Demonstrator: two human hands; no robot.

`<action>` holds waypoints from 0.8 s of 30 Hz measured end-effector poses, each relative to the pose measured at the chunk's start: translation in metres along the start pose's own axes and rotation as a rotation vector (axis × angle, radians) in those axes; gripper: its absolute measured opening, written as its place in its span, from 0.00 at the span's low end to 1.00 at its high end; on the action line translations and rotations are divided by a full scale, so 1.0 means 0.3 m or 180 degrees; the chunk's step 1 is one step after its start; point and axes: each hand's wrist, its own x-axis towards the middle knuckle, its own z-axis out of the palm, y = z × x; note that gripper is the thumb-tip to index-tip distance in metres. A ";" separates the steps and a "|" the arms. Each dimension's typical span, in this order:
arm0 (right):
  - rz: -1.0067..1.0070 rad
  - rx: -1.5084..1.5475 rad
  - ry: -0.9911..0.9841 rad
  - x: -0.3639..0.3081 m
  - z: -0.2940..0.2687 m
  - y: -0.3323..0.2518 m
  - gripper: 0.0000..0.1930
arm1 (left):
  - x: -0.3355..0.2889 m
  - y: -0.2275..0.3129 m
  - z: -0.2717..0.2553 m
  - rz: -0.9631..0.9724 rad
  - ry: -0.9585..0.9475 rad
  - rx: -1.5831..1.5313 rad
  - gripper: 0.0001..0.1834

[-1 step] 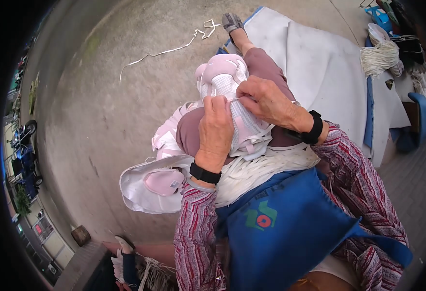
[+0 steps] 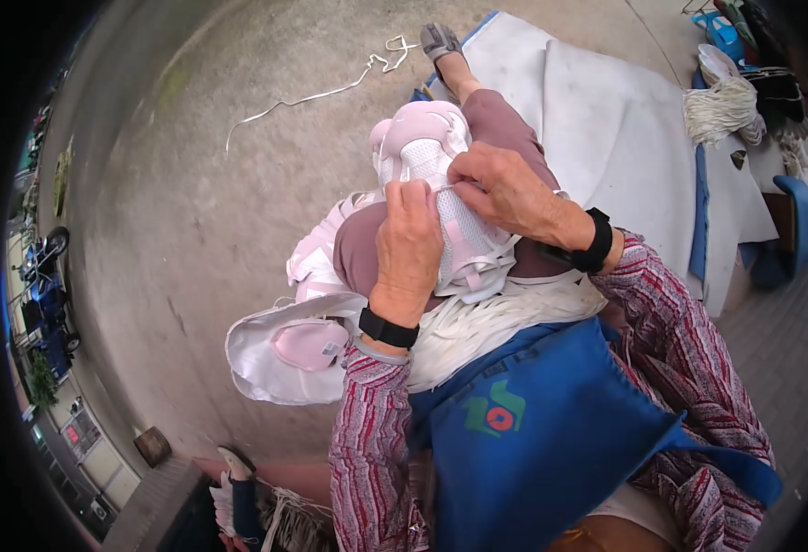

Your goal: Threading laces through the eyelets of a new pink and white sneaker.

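Across my lap lies a pink and white shoe upper (image 2: pixel 425 129) with a mesh middle, resting on my thigh. My left hand (image 2: pixel 408 248) is closed in a pinch at its left edge. From the other side my right hand (image 2: pixel 505 195) pinches too, thumb against finger. A short white shoelace (image 2: pixel 443 189) runs between the two sets of fingertips, over the mesh; most of it is hidden by the fingers. Below the upper, a thick bundle of white laces (image 2: pixel 496 331) lies over my blue apron (image 2: pixel 542 414).
A white bag (image 2: pixel 247 354) with a pink upper stands to the left, and more pink uppers (image 2: pixel 316 258) lie beside my knee. One loose lace (image 2: pixel 330 92) trails on the concrete floor. At right are a white sheet (image 2: pixel 606 138), a lace bundle (image 2: pixel 721 110) and a blue chair (image 2: pixel 797 221).
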 end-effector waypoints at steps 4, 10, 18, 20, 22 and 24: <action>-0.0042 -0.0058 -0.0064 -0.001 0.003 0.007 0.05 | -0.006 0.001 0.008 -0.0076 0.0010 -0.0042 0.08; 0.0038 -0.0049 -0.0157 0.011 -0.004 0.003 0.05 | -0.005 -0.022 -0.001 -0.0184 0.0001 -0.0357 0.10; -0.0225 -0.0042 -0.0104 0.016 -0.007 0.007 0.05 | 0.004 -0.027 -0.013 -0.0565 -0.0095 -0.0821 0.09; -0.0214 -0.0133 -0.0116 0.022 -0.006 0.007 0.06 | 0.006 -0.024 -0.023 -0.0734 -0.0226 -0.0954 0.09; -0.0196 -0.0220 -0.0130 0.027 -0.010 0.009 0.06 | 0.004 -0.020 -0.026 -0.1097 -0.0339 -0.1141 0.10; 0.0185 -0.0042 -0.0564 0.043 -0.017 0.004 0.07 | -0.007 -0.030 -0.023 -0.1131 -0.0364 -0.1135 0.11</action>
